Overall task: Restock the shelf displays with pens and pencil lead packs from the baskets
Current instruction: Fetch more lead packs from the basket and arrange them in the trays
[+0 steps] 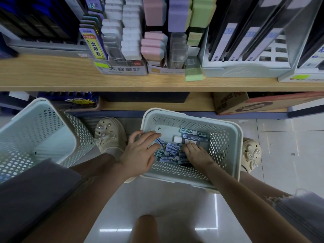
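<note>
Head view: a person bends over a pale perforated basket (235, 130) on the shop floor (289, 146), both hands down among the pencil lead packs (172, 149) heaped from its centre to its near wall. The left hand (140, 151) lies flat, fingers spread across the packs by the basket's left wall. The right hand (196, 153) has its fingers bent down onto the pile, though whether they grip a pack cannot be told. A second basket (26, 130) tilts by the person's left leg, beside the left shoe (109, 135).

The likely trouble is a loose handful: the packs look small and slick and overlap at angles, so a hurried scoop could spill some back or onto the tiles. A green box (194, 74) juts past the front edge of the wooden shelf (70, 74) directly above, where rising hands could knock it off. Room is tight on the left; the floor off the basket's right wall offers space.
</note>
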Tool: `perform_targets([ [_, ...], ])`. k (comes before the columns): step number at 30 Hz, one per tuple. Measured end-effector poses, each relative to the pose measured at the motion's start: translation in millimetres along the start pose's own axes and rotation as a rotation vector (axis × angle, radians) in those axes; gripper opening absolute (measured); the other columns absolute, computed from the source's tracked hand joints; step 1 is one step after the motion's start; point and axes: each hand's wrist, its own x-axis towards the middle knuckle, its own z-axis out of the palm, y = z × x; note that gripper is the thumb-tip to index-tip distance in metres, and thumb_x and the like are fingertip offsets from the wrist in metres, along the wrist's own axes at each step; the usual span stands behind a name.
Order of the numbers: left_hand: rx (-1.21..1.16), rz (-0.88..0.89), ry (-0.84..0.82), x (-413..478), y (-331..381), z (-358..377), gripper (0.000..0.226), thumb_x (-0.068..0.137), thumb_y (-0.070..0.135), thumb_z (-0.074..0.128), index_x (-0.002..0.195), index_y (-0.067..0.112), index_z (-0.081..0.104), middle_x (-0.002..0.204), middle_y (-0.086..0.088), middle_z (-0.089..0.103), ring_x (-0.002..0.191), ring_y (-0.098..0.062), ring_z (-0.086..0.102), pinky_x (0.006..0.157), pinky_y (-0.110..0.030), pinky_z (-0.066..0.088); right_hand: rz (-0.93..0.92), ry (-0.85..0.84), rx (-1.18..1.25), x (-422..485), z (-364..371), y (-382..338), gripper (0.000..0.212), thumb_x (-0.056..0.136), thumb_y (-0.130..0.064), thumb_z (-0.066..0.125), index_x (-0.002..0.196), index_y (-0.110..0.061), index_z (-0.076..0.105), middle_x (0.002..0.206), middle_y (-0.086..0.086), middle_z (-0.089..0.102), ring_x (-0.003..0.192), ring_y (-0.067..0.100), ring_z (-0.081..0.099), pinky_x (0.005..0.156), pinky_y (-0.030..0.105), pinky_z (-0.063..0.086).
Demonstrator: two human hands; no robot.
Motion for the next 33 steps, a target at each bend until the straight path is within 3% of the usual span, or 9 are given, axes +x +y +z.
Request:
perform_targets([
  [3,0.006,0.005,0.012,0,0,1,0.027,0.076,0.020,0.051,0.096,0.019,0.070,0.128,-0.004,0.060,0.123,-0.020,0.048,0.104,-0.045,0.025,-0.049,0.023,-0.017,-1,5,-2,0.046,0.092,-0.007,0.049,0.136,-0.003,0.039,0.135,0.015,0.045,0.124,0.029,0.043,0.098,0.037,0.039],
  [6,0.010,0.015,0.030,-1,-1,2,0.027,0.076,0.020,0.051,0.096,0.019,0.070,0.128,-0.004,0.061,0.123,-0.020,0.048,0.104,-0.045,0.025,-0.055,0.034,-0.055,0,4,-2,0.045,0.068,-0.013,0.078,0.110,-0.007,0.063,0.104,0.010,0.064,0.094,0.024,0.061,0.075,0.032,0.052],
  [10,0.030,0.018,0.027,-1,-1,3,0.028,0.077,0.021,0.051,0.097,0.018,0.070,0.128,-0.005,0.060,0.124,-0.021,0.048,0.104,-0.045,0.026,-0.030,0.061,-0.083,-4,-3,-1,0.047,0.092,-0.006,0.046,0.138,-0.003,0.035,0.136,0.015,0.040,0.126,0.030,0.039,0.104,0.040,0.034],
  [13,0.078,-0.032,-0.035,0,1,2,0.032,0.081,0.025,0.049,0.105,0.015,0.069,0.131,-0.006,0.059,0.125,-0.022,0.047,0.106,-0.042,0.027,0.033,0.166,-0.008,-15,-25,-4,0.053,0.090,0.001,0.043,0.141,-0.005,0.026,0.138,0.013,0.034,0.128,0.028,0.033,0.109,0.038,0.026],
  [17,0.020,-0.166,-0.059,9,15,-14,0.040,0.086,0.034,0.045,0.111,0.010,0.066,0.127,-0.008,0.060,0.122,-0.020,0.043,0.103,-0.038,0.030,0.054,0.426,0.393,-29,-63,-14,0.051,0.080,0.008,0.054,0.129,-0.005,0.044,0.119,0.012,0.047,0.111,0.029,0.044,0.097,0.037,0.038],
  [22,-0.815,-0.593,-0.177,34,49,-68,0.055,0.088,0.032,0.066,0.135,0.014,0.044,0.134,-0.007,0.051,0.127,-0.020,0.045,0.106,-0.033,0.036,0.153,0.568,1.143,-54,-143,-43,0.021,0.091,-0.006,0.056,0.110,-0.015,0.052,0.099,-0.002,0.050,0.096,0.020,0.048,0.082,0.030,0.038],
  [28,-1.087,-0.456,-0.077,35,76,-150,0.032,0.093,0.009,0.059,0.118,0.024,0.047,0.112,0.005,0.064,0.100,0.000,0.063,0.093,-0.024,0.050,0.015,0.641,1.549,-100,-227,-79,0.023,0.087,0.002,0.059,0.103,-0.015,0.060,0.096,0.009,0.063,0.086,0.009,0.059,0.075,0.019,0.049],
  [31,-0.991,-0.395,-0.049,22,77,-187,0.029,0.094,0.018,0.057,0.123,0.018,0.050,0.111,-0.005,0.068,0.100,-0.014,0.066,0.092,-0.037,0.052,-0.016,0.634,1.559,-117,-253,-88,0.019,0.086,-0.002,0.063,0.104,-0.008,0.060,0.094,0.010,0.060,0.086,0.015,0.058,0.068,0.018,0.049],
  [33,-0.960,-0.380,-0.062,12,76,-211,0.028,0.098,0.014,0.051,0.125,0.014,0.050,0.105,-0.008,0.070,0.095,-0.017,0.068,0.089,-0.033,0.053,-0.003,0.663,1.560,-124,-269,-93,0.010,0.086,-0.006,0.063,0.095,-0.009,0.060,0.089,0.009,0.057,0.083,0.016,0.056,0.073,0.023,0.047],
])
